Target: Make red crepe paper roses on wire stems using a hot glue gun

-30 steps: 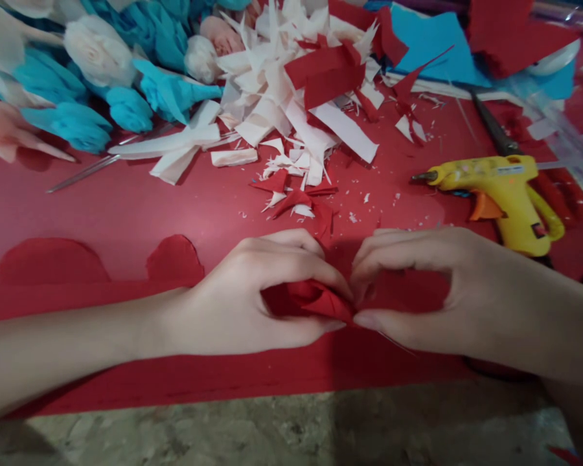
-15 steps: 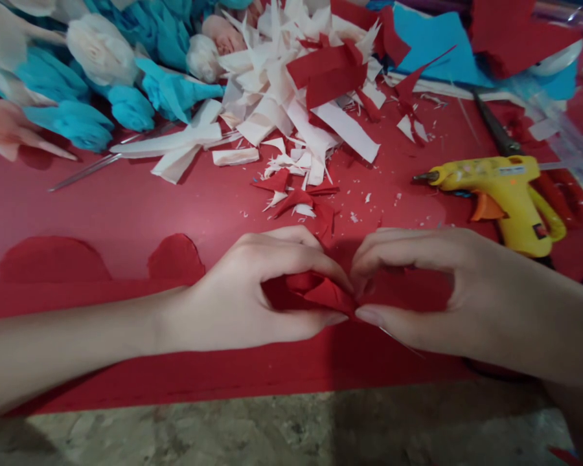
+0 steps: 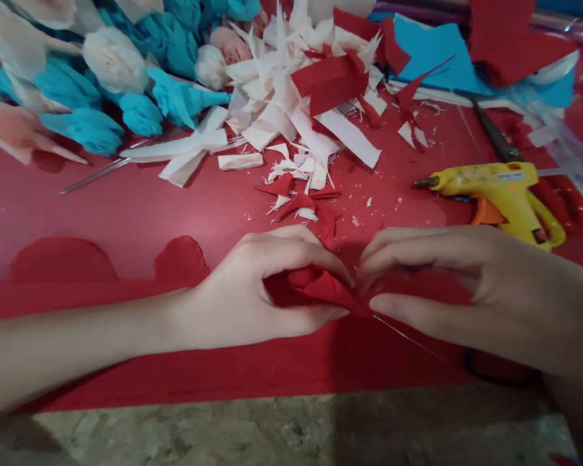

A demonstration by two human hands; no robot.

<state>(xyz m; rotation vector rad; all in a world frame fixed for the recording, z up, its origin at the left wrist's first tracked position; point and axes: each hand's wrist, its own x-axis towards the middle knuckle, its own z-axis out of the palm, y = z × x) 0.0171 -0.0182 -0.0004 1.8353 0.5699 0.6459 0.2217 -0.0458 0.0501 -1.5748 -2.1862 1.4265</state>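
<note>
My left hand [image 3: 252, 291] and my right hand [image 3: 447, 291] meet low in the middle of the view, fingertips almost touching. Both pinch a folded piece of red crepe paper [image 3: 320, 286] between thumb and fingers. A thin wire [image 3: 408, 338] runs out from under the paper toward the lower right. The paper continues as a long red strip with rounded scalloped tops [image 3: 179, 259] lying flat on the red tabletop [image 3: 175, 207] under my left forearm.
A yellow glue gun [image 3: 500, 194] lies just beyond my right hand. A heap of white and red paper scraps [image 3: 301, 110] sits behind my hands. Blue, white and pink paper flowers [image 3: 126, 77] fill the far left. Scissors [image 3: 495, 133] and blue paper [image 3: 432, 48] lie far right.
My right thumb has drawn slightly right, showing more of the wire. The view has shifted a little; my hands keep the same grip on the red paper.
</note>
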